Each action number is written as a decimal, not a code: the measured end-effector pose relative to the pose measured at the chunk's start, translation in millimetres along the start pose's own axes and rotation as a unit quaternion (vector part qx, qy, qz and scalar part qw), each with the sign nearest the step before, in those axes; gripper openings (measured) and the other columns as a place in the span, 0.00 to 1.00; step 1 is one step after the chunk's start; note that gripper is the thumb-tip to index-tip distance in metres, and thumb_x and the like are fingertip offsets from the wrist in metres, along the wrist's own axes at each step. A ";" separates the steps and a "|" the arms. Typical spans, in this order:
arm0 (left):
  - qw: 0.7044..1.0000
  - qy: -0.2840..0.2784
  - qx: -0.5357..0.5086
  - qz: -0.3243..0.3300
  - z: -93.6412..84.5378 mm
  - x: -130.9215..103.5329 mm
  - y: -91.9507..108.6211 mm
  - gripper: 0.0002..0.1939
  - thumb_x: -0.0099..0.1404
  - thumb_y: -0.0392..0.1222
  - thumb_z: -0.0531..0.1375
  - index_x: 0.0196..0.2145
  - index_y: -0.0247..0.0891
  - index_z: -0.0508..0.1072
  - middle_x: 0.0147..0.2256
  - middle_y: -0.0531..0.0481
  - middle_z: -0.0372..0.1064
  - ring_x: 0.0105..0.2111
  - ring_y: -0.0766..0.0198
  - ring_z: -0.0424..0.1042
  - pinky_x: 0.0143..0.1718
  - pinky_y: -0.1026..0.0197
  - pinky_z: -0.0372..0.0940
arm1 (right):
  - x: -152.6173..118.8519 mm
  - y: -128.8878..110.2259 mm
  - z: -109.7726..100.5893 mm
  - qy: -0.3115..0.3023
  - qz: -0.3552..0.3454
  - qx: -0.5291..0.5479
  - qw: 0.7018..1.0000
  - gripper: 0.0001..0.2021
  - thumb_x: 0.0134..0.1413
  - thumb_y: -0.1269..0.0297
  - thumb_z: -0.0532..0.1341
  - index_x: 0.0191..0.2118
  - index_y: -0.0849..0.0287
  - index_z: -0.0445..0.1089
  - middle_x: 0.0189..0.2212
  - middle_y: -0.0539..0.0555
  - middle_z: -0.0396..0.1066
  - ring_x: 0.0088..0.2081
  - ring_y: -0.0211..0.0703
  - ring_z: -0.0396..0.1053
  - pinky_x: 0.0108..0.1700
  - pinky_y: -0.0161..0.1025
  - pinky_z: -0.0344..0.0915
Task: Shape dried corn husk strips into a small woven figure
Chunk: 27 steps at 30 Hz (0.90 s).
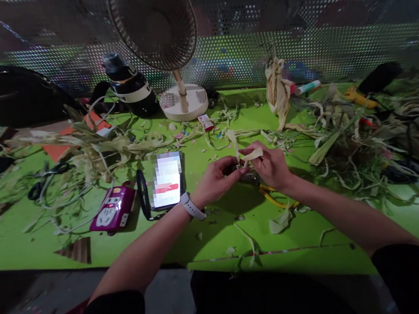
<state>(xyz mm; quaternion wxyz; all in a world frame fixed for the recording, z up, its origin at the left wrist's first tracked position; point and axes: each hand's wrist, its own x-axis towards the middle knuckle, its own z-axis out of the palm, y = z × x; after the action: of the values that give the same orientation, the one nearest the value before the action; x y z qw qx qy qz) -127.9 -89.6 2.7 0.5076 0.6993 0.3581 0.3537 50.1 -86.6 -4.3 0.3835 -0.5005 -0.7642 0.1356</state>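
Both hands meet over the middle of a green table. My left hand (218, 177), with a pale watch strap at its wrist, is closed on the lower part of a small piece of dried husk (234, 145). Just to its right, my right hand (272, 166) pinches a pale husk strip (253, 154) that joins or crosses that piece. The fingertips nearly touch, and what lies between them is partly hidden. Beneath the hands are scissors with yellow handles (277, 200), their blades mostly covered. A loose husk leaf (281, 221) rests near them.
A lit phone (166, 182) and a purple power socket (114, 209) lie left of my hands. Behind stand a fan (184, 103), a black bottle (132, 87) and a husk bundle (278, 91). Husk heaps (338, 137) and a yellow-and-black tool (362, 97) are right. Cables cross both sides of the green table (221, 236).
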 end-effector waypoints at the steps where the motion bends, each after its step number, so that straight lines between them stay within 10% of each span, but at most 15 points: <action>1: 0.999 0.002 0.030 0.015 0.4 0.3 0.1 0.12 0.62 0.47 0.59 0.34 0.34 0.71 0.29 0.50 0.67 0.29 0.67 0.64 0.31 0.63 0.59 | 0.6 -0.5 1.0 -0.001 0.011 0.006 1.000 0.24 0.63 0.45 0.48 0.37 0.58 0.73 0.29 0.57 0.76 0.28 0.46 0.72 0.30 0.39 0.62; 7: 0.998 0.020 0.049 0.014 -13.9 6.4 -1.1 0.11 0.63 0.47 0.57 0.30 0.36 0.69 0.26 0.52 0.63 0.27 0.68 0.60 0.30 0.65 0.57 | 17.8 3.0 -9.6 -0.116 0.085 0.076 0.987 0.27 0.56 0.39 0.54 0.33 0.60 0.73 0.23 0.52 0.70 0.25 0.39 0.66 0.27 0.36 0.59; 15: 0.984 -0.081 -0.104 -0.116 -39.8 11.1 -4.2 0.13 0.60 0.48 0.61 0.30 0.35 0.70 0.24 0.55 0.60 0.22 0.74 0.58 0.23 0.69 0.55 | 38.6 6.1 -55.3 -0.333 -0.036 0.048 0.941 0.15 0.60 0.53 0.57 0.33 0.57 0.75 0.31 0.52 0.70 0.32 0.39 0.68 0.36 0.38 0.63; 21: 0.977 -0.118 -0.126 -0.125 -47.1 12.1 -4.7 0.13 0.61 0.49 0.61 0.31 0.35 0.69 0.25 0.55 0.62 0.21 0.74 0.60 0.22 0.69 0.56 | 35.7 6.3 -46.4 -0.232 -0.141 -0.070 0.960 0.14 0.64 0.59 0.54 0.34 0.59 0.73 0.30 0.54 0.72 0.32 0.42 0.66 0.36 0.39 0.60; 27: 0.985 -0.149 0.048 -0.076 -44.4 11.2 -5.3 0.11 0.65 0.47 0.56 0.31 0.36 0.68 0.25 0.53 0.65 0.23 0.69 0.65 0.25 0.66 0.59 | 22.6 -12.2 -40.4 -0.137 -0.336 -0.237 0.901 0.12 0.64 0.66 0.52 0.36 0.59 0.73 0.38 0.59 0.73 0.41 0.47 0.67 0.44 0.46 0.61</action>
<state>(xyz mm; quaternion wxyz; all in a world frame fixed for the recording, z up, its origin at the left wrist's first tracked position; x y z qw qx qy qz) -161.2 -58.5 9.5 0.5465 0.7385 0.3474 0.1879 66.6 -79.8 40.1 0.1675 -0.2667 -0.9417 -0.1188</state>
